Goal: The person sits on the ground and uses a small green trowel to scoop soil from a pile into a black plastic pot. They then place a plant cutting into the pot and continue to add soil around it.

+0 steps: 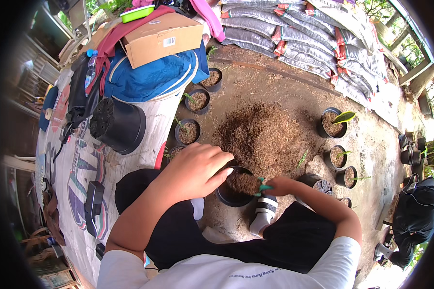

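My right hand (283, 186) grips the handle of a green hand trowel (262, 188). Its blade is heaped with brown, fibrous potting mix (244, 183) and lies over the mouth of a black plastic pot (235, 200). That pot stands on the ground between my feet. Over the pot's far left rim is my left hand (199, 169), fingers bent and thumb apart; whether it touches the rim is hidden. Just beyond the pot spreads a loose pile of the same mix (267, 137).
Small potted plants line the left (188, 132) and right (338, 157). An upturned black pot (119, 126), a blue bag (152, 77) and a cardboard box (164, 36) occupy the covered platform at left. Filled sacks (303, 39) are stacked behind. Another person (416, 213) is at far right.
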A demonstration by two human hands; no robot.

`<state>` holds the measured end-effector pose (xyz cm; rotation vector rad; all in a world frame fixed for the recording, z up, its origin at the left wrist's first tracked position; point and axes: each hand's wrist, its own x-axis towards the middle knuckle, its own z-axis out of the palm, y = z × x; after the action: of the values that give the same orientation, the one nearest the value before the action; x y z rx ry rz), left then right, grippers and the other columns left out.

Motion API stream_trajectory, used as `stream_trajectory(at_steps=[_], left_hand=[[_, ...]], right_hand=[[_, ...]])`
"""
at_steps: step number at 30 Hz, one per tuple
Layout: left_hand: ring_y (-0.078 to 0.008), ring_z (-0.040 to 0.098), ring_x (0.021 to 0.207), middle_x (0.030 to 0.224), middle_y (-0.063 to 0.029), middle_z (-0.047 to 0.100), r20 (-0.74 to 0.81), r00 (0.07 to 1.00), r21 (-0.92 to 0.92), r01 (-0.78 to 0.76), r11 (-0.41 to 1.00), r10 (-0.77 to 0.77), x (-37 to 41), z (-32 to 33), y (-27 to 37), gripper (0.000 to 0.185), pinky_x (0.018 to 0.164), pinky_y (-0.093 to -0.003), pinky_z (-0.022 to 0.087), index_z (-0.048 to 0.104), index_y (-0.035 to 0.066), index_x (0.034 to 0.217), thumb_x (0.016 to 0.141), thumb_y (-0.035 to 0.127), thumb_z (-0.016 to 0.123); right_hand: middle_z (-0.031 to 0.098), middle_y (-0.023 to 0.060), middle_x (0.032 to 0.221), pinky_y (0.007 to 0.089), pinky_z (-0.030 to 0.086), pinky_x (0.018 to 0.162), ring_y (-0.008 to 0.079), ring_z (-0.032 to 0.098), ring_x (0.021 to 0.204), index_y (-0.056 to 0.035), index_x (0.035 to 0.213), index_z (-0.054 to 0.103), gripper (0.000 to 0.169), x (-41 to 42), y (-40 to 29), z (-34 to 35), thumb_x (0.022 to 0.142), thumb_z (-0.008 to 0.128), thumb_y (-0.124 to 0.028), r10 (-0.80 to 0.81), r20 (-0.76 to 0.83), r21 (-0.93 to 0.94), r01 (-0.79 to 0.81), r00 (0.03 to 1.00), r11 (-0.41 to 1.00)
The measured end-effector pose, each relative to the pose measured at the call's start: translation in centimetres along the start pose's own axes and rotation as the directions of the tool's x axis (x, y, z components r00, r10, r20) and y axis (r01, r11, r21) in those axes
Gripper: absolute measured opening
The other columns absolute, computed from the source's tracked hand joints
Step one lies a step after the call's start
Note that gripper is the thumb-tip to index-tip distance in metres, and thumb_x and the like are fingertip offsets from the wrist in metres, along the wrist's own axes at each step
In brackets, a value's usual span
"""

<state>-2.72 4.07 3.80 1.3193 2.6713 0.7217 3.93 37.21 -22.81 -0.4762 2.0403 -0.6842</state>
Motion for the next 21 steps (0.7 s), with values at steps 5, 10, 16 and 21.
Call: stream_trajectory(at_steps=[5,10,16,21], left_hand=[[-0.0311,0.062,0.084,0.087,-0.0114,0.063,-0.003,1.000,0.015,0.003,1.000,-0.003,0.1,0.1,-0.2,0.026,0.077,-0.0423,0.048,0.063,0.004,0.106,0.090,0.024,0.062],[-0.0306,0.062,0.084,0.087,-0.0112,0.063,-0.002,1.000,0.014,0.010,1.000,-0.010,0.0,-0.2,-0.2,0.027,0.077,-0.0420,0.048,0.063,0.004,0.107,0.090,0.025,0.063],[-0.0294,0.062,0.084,0.088,-0.0104,0.063,-0.011,1.000,0.007,-0.025,1.000,0.025,0.0,-0.4,0.3,0.027,0.078,-0.0411,0.047,0.063,0.004,0.107,0.090,0.024,0.063],[-0.0282,0.062,0.084,0.088,-0.0100,0.064,0.000,1.000,-0.016,-0.027,1.000,0.027,-0.1,-0.8,0.5,0.026,0.078,-0.0401,0.047,0.063,0.003,0.107,0.090,0.022,0.064]], right_hand=[[0.064,0.0056,0.079,0.0311,0.047,0.054,0.0163,0.058,0.059,-0.0068,0.095,0.068,0.056,2.1,-2.9,2.4,0.095,0.048,-0.059,0.144,0.406,0.294,-0.278,0.902,0.915],[0.037,-0.0077,0.055,0.0237,0.026,0.040,0.0052,0.031,0.043,-0.0167,0.066,0.046,0.054,1.3,-4.3,-1.9,0.095,0.046,-0.062,0.126,0.602,0.503,-0.497,0.788,0.707],[0.040,-0.0035,0.054,0.0285,0.032,0.042,0.0111,0.036,0.043,-0.0138,0.063,0.046,0.055,-1.0,0.8,-6.4,0.095,0.049,-0.059,0.233,0.333,0.584,-0.394,0.914,0.710],[0.050,0.0018,0.056,0.0324,0.042,0.044,0.0166,0.049,0.045,-0.0067,0.070,0.056,0.056,-4.0,7.2,-5.9,0.093,0.054,-0.058,0.543,-0.114,0.487,-0.430,0.832,0.760]])
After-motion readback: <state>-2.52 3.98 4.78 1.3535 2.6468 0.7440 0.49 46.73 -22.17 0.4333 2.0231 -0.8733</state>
